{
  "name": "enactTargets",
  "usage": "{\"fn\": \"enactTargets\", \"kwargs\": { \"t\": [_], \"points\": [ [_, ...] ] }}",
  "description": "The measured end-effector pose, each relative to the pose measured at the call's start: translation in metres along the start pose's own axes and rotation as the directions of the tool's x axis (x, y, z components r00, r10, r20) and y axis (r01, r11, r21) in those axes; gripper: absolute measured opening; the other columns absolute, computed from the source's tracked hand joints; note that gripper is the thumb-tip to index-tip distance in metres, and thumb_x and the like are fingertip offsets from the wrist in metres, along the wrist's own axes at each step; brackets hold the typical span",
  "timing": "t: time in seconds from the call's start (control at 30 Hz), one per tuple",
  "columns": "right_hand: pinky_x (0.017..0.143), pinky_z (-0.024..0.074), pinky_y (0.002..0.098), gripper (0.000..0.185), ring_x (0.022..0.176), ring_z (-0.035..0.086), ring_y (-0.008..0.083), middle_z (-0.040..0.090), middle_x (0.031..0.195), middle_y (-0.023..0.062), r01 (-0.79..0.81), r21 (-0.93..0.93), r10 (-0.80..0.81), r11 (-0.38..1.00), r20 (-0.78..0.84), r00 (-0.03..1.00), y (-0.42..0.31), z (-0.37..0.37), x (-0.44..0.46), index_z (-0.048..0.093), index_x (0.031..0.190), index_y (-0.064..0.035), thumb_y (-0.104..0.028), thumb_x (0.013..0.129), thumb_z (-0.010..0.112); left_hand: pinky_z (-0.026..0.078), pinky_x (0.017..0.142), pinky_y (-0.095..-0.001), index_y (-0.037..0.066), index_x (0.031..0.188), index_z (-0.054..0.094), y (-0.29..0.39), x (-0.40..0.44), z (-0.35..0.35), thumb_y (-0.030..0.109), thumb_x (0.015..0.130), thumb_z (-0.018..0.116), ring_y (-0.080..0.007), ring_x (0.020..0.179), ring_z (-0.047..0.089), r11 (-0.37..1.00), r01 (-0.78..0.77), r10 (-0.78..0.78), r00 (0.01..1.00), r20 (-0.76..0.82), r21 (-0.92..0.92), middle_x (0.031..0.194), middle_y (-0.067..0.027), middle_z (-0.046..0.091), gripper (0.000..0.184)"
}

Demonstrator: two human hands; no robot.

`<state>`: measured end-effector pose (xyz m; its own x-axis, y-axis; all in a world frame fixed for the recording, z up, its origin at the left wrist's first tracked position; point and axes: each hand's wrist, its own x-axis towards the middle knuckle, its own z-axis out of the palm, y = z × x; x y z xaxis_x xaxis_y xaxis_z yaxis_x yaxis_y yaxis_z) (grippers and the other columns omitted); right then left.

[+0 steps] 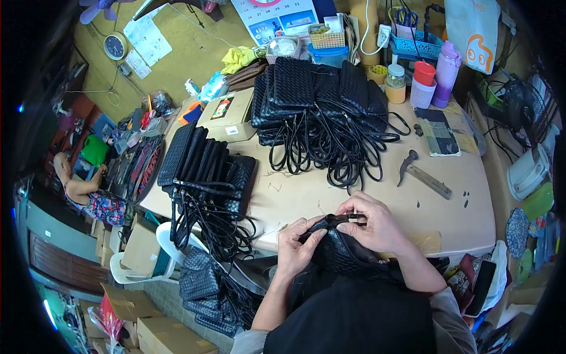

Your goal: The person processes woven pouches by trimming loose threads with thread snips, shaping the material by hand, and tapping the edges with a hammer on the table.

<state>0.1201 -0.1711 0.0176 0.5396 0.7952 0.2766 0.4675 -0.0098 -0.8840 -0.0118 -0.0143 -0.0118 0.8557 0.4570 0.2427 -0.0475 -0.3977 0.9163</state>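
Two bare hands are at work on one black woven bag (337, 252), located at the near edge of the counter (471, 215), directly before the wearer; whether it rests on the surface cannot be told. Left hand (299, 248): fingers closed, thumb and fingers pinching the bag's upper edge. Right hand (376, 227): fingers likewise closed, gripping the same edge just beside the left. A hammer (427, 179) lies ahead and to the right, apart from both hands, with a dark notebook (437, 131) beyond it. Similar bags are piled at the rear (293, 82) and at the left (180, 154), straps trailing toward the near side.
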Motion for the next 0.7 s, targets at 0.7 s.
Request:
{"fn": "enactTargets", "kwargs": {
  "t": [0.7],
  "points": [
    [0.071, 0.0449, 0.0215, 0.021, 0.082, 0.054, 0.0049, 0.06, 0.09, 0.0008, -0.037, 0.445, 0.067, 0.895, -0.052, 0.996, 0.034, 0.023, 0.002, 0.059, 0.1, 0.0018, -0.011, 0.087, 0.069, 0.044, 0.078, -0.026, -0.003, 0.109, 0.066, -0.021, -0.006, 0.015, 0.011, 0.09, 0.064, -0.014, 0.087, 0.058, 0.956, -0.074, 0.039, 0.991, -0.125, -0.285, 0.086, -0.0071, 0.063, 0.025]
  ]
}}
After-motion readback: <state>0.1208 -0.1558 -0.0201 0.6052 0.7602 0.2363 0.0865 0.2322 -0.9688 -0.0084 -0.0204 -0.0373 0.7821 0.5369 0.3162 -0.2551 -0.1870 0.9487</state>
